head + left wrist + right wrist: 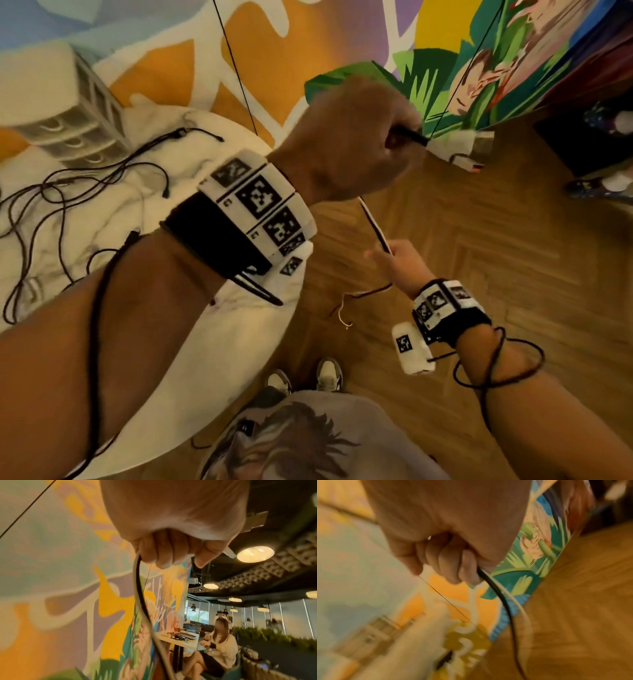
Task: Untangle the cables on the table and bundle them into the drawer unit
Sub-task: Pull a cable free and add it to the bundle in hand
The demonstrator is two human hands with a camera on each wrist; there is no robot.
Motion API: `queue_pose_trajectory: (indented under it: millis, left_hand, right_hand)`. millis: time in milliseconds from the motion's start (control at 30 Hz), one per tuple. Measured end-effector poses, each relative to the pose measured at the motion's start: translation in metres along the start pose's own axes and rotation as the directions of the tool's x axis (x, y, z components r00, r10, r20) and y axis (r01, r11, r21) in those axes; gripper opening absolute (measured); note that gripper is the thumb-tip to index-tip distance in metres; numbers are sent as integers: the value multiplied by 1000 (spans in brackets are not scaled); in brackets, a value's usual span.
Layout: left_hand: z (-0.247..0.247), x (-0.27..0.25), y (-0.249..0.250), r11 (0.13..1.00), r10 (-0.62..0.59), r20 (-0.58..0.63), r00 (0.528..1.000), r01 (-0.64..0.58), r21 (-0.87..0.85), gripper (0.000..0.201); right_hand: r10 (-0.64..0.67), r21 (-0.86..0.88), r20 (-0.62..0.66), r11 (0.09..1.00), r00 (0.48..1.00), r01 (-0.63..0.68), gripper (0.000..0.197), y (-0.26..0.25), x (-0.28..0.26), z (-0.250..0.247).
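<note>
Left hand: the left hand (356,144) is raised, off the table to the right, fist closed round a pair of cables, one black and one white (137,582), running side by side; a white connector tip (229,552) pokes out past the thumb side.
Right hand: the right hand (394,260) is lower, over the wooden floor (479,257), fingers curled round the same black-and-white pair (498,589).
Span between hands: the pair shows as a short straight length above the right hand (375,228); a loose tail (349,305) dangles below it, off the table.
Tangle: a heap of dark cables (68,192) lies spread in loops on the white round table (239,342), apparently not yet sorted; how knotted they are cannot be told.
Drawer unit: the pale drawer unit (68,113) stands at the far left of the table, just beyond the heap. Drawers look closed; blur hides what is inside.
Elsewhere: a thin dark line (236,68) crosses the painted wall (171,51); a seated person shows in the left wrist view's background.
Progress: early, as I judge it. One pair is pulled free and held in the air; it is not coiled.
Left to do: coil this pair, work through the heap, open a drawer, stow the bundles.
</note>
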State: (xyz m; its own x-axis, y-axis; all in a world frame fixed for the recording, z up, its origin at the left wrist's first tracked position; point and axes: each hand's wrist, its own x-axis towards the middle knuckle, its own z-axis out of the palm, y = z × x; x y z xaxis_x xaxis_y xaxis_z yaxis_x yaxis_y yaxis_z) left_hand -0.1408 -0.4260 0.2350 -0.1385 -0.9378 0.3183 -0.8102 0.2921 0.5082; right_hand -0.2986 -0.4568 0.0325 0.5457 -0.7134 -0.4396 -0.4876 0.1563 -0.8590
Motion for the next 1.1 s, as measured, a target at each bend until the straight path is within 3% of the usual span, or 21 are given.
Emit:
queue_pose_trajectory:
  millis: [67, 133, 233, 333, 400, 500, 633, 733, 867, 933, 1000, 1100]
  left_hand:
    - [-14, 0, -1, 977, 108, -49, 993, -97, 192, 29]
    - [-20, 0, -2, 939, 202, -71, 977, -173, 296, 34]
    - [-20, -5, 2, 889, 317, -112, 942, -254, 381, 36]
    - [-11, -12, 7, 882, 331, -82, 940, -277, 382, 40]
    - [4, -18, 6, 905, 275, 5, 962, -260, 336, 47]
    - [36, -28, 0, 956, 10, 222, 975, -75, 283, 55]
    - [82, -43, -17, 950, -279, 371, 886, 198, 240, 55]
    - [101, -47, -19, 936, -311, 438, 843, 352, -15, 53]
    - [109, -42, -12, 862, -325, 304, 895, 413, -295, 30]
    - [99, -37, -5, 844, -336, 196, 921, 387, -372, 23]
    - [81, -29, -1, 874, -307, 62, 950, 307, -378, 20]
    - [53, -21, -4, 951, -206, -104, 973, 174, -254, 21]
  right_hand:
    - [128, -174, -199, 971, 972, -163, 44, 37, 6, -3]
    - [271, -169, -297, 929, 916, -329, 45, 76, 8, -9]
    - [415, -100, -362, 873, 835, -477, 40, 113, 8, -18]
    - [490, -6, -361, 849, 793, -528, 37, 126, 12, -22]
    - [482, 48, -353, 865, 802, -499, 36, 123, 12, -21]
    - [400, 189, -352, 916, 846, -354, 35, 87, -2, -8]
    - [112, 143, -283, 987, 953, -73, 44, 25, -25, 6]
    - [-140, 26, -159, 989, 977, 146, 38, -12, -41, 7]
    - [-210, 135, -134, 964, 968, 228, 36, -23, -47, 7]
    - [-177, 151, -132, 969, 975, 196, 37, -6, -47, 9]
    - [-110, 129, -146, 983, 983, 129, 43, 22, -47, 12]
    - [15, 74, -207, 997, 978, 1, 44, 63, -43, 15]
